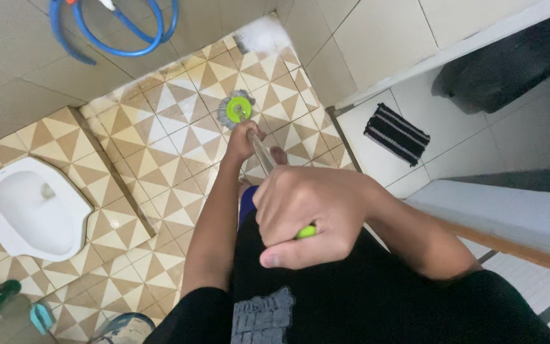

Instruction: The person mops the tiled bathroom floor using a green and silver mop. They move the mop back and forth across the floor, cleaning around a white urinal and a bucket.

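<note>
My right hand grips the green top of the light, stiff steel mop pole; my left hand clasps it lower, grey round mop head on wet tiled floor.

The floor shows tan and white triangle tiles. The mop has a grey head with a lime green disc, and its handle tip is lime green. The toilet is white, the hose blue, the mat black with pale stripes.
</note>
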